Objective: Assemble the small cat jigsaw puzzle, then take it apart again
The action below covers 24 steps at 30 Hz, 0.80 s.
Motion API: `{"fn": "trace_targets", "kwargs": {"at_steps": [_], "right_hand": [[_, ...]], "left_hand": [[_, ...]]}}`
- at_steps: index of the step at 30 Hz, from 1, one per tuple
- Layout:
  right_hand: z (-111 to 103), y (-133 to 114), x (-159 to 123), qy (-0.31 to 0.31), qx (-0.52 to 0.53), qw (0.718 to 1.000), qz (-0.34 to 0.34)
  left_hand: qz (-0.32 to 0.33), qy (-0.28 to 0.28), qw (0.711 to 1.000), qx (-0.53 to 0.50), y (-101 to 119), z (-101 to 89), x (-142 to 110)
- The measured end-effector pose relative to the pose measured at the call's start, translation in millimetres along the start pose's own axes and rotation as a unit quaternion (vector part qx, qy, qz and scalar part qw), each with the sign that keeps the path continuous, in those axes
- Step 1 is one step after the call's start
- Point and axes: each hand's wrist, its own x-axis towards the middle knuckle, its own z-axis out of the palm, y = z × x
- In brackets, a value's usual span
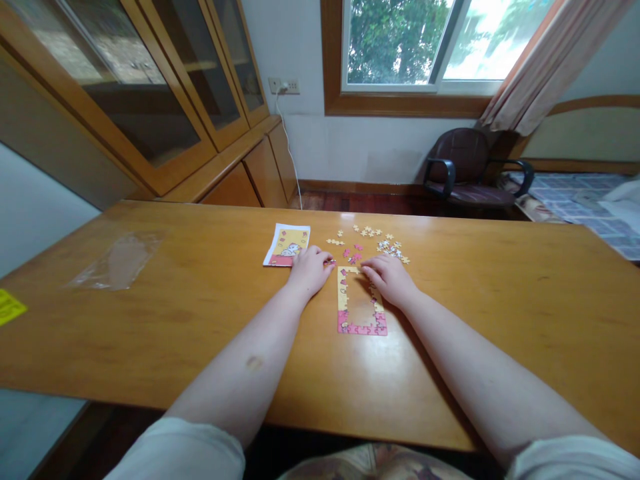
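A jigsaw puzzle border [343, 320], yellow above and pink below, lies joined on the table with a bare middle. My left hand [311, 270] is just left of its top edge, thumb and fingers closed on a small puzzle piece [331, 261]. My right hand [391, 279] lies over the border's upper right corner, fingers stretched toward the top edge and hiding part of that side. Beyond the border lie loose pink pieces [355, 257], yellow pieces [370, 232] and a pile of mostly white pieces [391, 249]. A printed picture sheet [285, 241] is beside my left hand, partly covered by it.
A clear plastic bag [120, 263] lies on the left of the wooden table [200, 320]. A yellow label [11, 307] shows at the far left. Behind the table stand a glass-door cabinet [235, 175], an armchair [460, 160] and a bed [590, 200].
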Motion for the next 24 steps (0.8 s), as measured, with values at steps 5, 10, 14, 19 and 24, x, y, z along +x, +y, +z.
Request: {"fn": "trace_targets", "kwargs": {"at_steps": [5,10,14,19,24], "right_hand": [[0.7,0.7,-0.3,-0.001,0.004,1.000,0.003],[0.8,1.0,0.0,-0.004,0.007,1.000,0.002],[-0.2,-0.5,0.1,-0.001,0.006,1.000,0.000],[-1.8,-3.0,-0.3,0.006,0.004,1.000,-0.006],[-1.4,-9.7,-1.9,0.023,0.020,0.999,-0.015]], "left_hand": [[0.004,0.005,1.000,0.009,-0.3,1.6,1.4],[0.007,0.001,1.000,0.003,-2.7,4.7,4.3],[-0.008,0.007,0.999,-0.031,-2.5,1.9,5.6],[-0.018,0.021,0.992,-0.121,-1.3,-6.1,4.1],[0.046,-0.001,0.982,-0.185,7.2,-10.6,-2.5]]}}
